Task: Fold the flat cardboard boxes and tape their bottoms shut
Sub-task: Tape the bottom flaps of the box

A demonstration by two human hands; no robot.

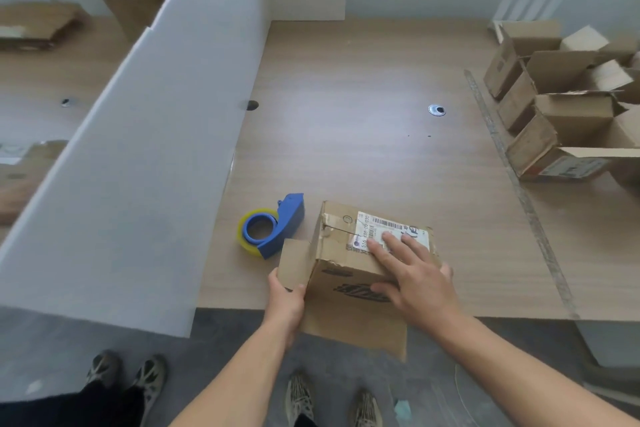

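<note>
At the near edge of the surface, item one: a cardboard box, squared up, its labelled face upward, a centre seam visible across that face beside a white shipping label. One long flap hangs off the surface edge below the box; a short flap stands out at the box's left end. Left hand: grip closed on the lower edge of that short flap, thumb in front. Right hand: grip released, palm and spread fingers pressing flat on the box's top face over the label. Item two: a blue tape dispenser with a yellowish roll, just left of the box, near the short flap, untouched. Risk, as judged: the box sits partly over the surface edge, so a push on the overhanging side could tip it off; letting go with the right hand to reach for the dispenser could let the flaps spring apart, and tape laid over an open seam would hold poorly. Item three: a cluster of folded open boxes, well right of the box at the surface's far right. A white partition rises left of the box; beyond it, more cardboard. Pale wood-grain surface with a round cable hole; grey floor and two pairs of shoes below.
</note>
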